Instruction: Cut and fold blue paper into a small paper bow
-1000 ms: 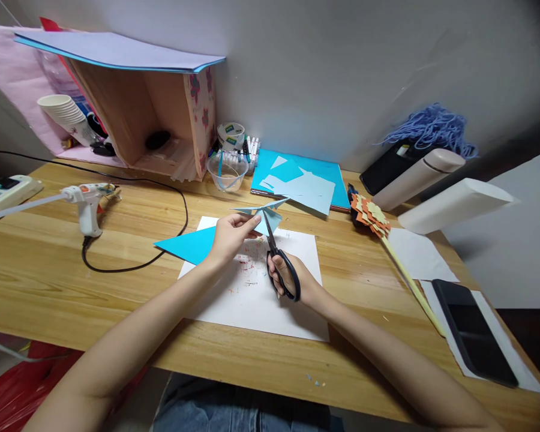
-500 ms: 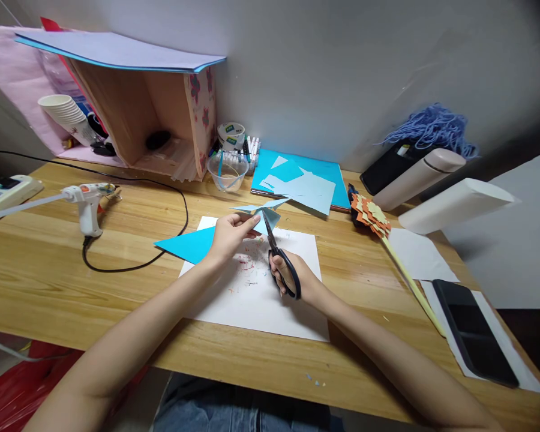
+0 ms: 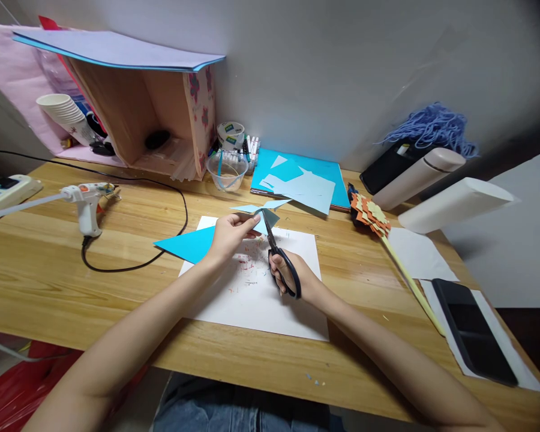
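Light blue paper [image 3: 270, 221] is pinched between the thumb and fingers of my left hand [image 3: 229, 236], above a marked white sheet [image 3: 261, 306]. My right hand [image 3: 292, 273] is wrapped round the handles of black scissors [image 3: 292, 288]. The scissor blades point away from me and meet the light blue paper just right of my left fingertips. A thin pale strip of the paper sticks out to both sides above the blades. Beside my left wrist, a bright blue paper piece [image 3: 189, 245] lies partly over the white sheet.
A glue gun [image 3: 87, 210] with its black cord stands at left. Behind are an open box [image 3: 202, 120], a clear bowl [image 3: 227, 174] and blue sheets [image 3: 337, 180] with scraps. A yellow stick [image 3: 411, 285], a white cylinder [image 3: 454, 205] and a black tray [image 3: 472, 330] lie at right.
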Action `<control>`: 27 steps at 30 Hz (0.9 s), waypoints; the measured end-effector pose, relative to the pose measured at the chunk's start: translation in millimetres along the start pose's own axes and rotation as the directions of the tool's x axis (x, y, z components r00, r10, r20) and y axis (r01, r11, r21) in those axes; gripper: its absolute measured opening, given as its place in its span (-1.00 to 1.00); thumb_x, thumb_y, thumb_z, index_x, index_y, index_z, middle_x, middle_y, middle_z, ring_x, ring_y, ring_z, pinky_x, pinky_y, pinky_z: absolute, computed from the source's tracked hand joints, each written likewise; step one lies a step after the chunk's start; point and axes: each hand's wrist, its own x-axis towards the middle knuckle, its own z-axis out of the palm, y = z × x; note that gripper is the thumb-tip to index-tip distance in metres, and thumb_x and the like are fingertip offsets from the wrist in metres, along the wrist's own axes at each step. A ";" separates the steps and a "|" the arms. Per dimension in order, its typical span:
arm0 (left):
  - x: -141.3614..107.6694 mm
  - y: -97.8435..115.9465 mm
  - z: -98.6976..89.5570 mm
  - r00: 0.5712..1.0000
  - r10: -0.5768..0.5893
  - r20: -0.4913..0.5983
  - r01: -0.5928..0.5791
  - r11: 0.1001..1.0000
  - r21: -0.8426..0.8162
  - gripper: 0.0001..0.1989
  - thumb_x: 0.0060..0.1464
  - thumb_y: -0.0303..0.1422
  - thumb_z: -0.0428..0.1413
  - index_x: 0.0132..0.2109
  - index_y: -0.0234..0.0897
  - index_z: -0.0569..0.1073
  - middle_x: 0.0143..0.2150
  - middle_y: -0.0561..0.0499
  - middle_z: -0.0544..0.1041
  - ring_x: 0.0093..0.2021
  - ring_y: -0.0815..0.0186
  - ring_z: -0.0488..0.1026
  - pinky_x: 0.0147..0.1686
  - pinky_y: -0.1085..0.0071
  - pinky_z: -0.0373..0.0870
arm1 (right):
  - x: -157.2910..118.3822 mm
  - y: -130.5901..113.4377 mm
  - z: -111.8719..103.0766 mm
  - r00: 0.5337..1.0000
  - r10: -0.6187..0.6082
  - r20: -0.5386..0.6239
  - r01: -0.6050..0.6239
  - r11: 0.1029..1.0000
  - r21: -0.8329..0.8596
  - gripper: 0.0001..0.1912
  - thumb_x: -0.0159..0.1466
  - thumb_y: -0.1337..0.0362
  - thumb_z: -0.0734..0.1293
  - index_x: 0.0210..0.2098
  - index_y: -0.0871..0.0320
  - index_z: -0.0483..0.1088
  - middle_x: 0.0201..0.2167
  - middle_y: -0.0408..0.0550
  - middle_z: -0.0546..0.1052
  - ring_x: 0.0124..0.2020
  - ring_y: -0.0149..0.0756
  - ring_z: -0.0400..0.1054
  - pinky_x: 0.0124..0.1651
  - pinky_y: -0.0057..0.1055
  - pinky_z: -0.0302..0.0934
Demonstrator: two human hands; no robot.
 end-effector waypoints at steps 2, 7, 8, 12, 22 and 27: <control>-0.3 0.0 0.3 1.000 0.003 -0.002 -0.003 1.000 -0.001 -0.70 -0.23 -0.22 0.28 -0.38 -0.38 0.51 -0.42 -0.05 0.56 -0.52 0.35 0.49 -0.38 0.41 0.42 | -0.1 -0.3 0.2 1.000 0.001 -0.002 -0.001 1.000 0.007 -0.50 0.18 -0.22 0.09 -0.45 0.13 0.12 -0.61 -0.27 0.17 -0.73 -0.52 0.12 -0.70 -0.53 0.09; 0.4 0.1 0.7 1.000 0.015 -0.013 -0.015 1.000 -0.002 -0.70 -0.22 -0.21 0.27 -0.42 -0.39 0.48 -0.48 -0.01 0.52 -0.52 0.35 0.49 -0.39 0.42 0.41 | -2.1 -4.0 0.0 0.999 -0.028 0.035 0.032 0.992 -0.125 -0.45 0.19 -0.25 0.01 -0.44 0.13 0.14 -0.66 -0.26 0.20 -0.71 -0.49 0.15 -0.64 -0.52 0.09; 1.4 -0.2 0.3 1.000 0.021 -0.022 -0.021 1.000 -0.004 -0.69 -0.22 -0.20 0.27 -0.42 -0.39 0.47 -0.49 0.00 0.52 -0.52 0.35 0.49 -0.39 0.43 0.41 | -2.7 -4.6 -0.6 0.998 -0.027 0.050 0.035 0.987 -0.156 -0.45 0.19 -0.25 -0.01 -0.44 0.13 0.15 -0.67 -0.26 0.21 -0.70 -0.48 0.16 -0.62 -0.52 0.09; 7.8 -3.7 -3.4 0.987 0.111 -0.116 -0.112 0.994 -0.004 -0.68 -0.21 -0.19 0.26 -0.40 -0.38 0.45 -0.50 0.03 0.50 -0.52 0.37 0.48 -0.39 0.45 0.41 | -5.1 -4.8 -9.9 0.999 0.031 0.037 -0.024 0.981 -0.192 -0.45 0.19 -0.25 -0.02 -0.46 0.12 0.13 -0.72 -0.27 0.21 -0.72 -0.46 0.14 -0.64 -0.52 0.05; 5.4 -7.9 -0.7 0.968 0.250 0.013 -0.249 0.959 0.138 -0.84 -0.16 -0.30 0.20 -0.48 -0.33 0.51 -0.54 0.03 0.50 -0.56 0.40 0.39 -0.49 0.47 0.38 | -14.2 -6.7 -80.9 0.783 -0.104 -0.613 -0.489 0.506 -0.711 -0.66 0.20 -0.02 0.17 -0.43 0.14 0.29 -0.46 0.00 0.46 -0.43 -0.19 0.33 -0.48 -0.41 -0.01; 0.0 -8.4 3.7 0.971 0.198 0.130 -0.216 0.966 0.145 -0.85 -0.19 -0.31 0.21 -0.51 -0.33 0.50 -0.56 0.05 0.49 -0.58 0.40 0.38 -0.51 0.46 0.38 | -10.6 8.8 -92.8 0.742 -0.211 -0.636 -0.543 0.368 -0.755 -0.69 0.21 0.09 0.18 -0.27 0.22 0.35 -0.30 0.14 0.46 -0.27 -0.07 0.34 -0.36 -0.32 0.11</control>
